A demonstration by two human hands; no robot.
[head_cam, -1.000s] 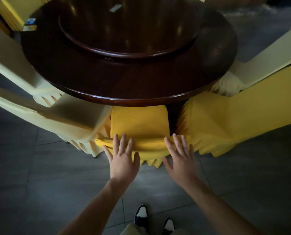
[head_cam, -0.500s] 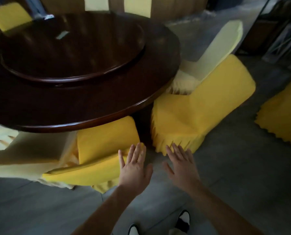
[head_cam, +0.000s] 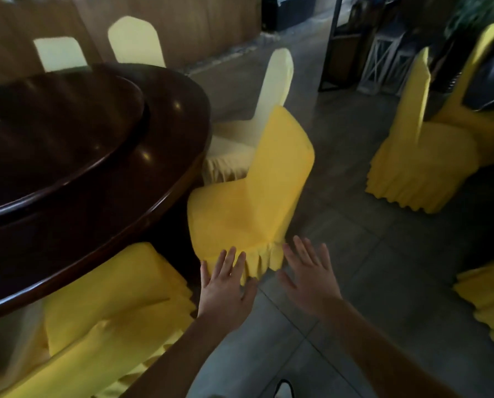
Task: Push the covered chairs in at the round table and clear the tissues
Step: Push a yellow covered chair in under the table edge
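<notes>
Both hands out front, empty, palms down, fingers straight and spread. Left hand (head_cam: 225,285) overlaps the skirt hem of the yellow chair (head_cam: 248,208); contact unclear. Right hand (head_cam: 309,275) sits just beside the hem, over the floor (head_cam: 369,282). Flat palms suit a shove, not a grip. Near chair (head_cam: 110,317) at lower left is already tucked under the table (head_cam: 142,173). The yellow chair stands angled, seat barely under the rim, likely next. Cream chair (head_cam: 240,139) beyond it. No tissues clearly visible.
</notes>
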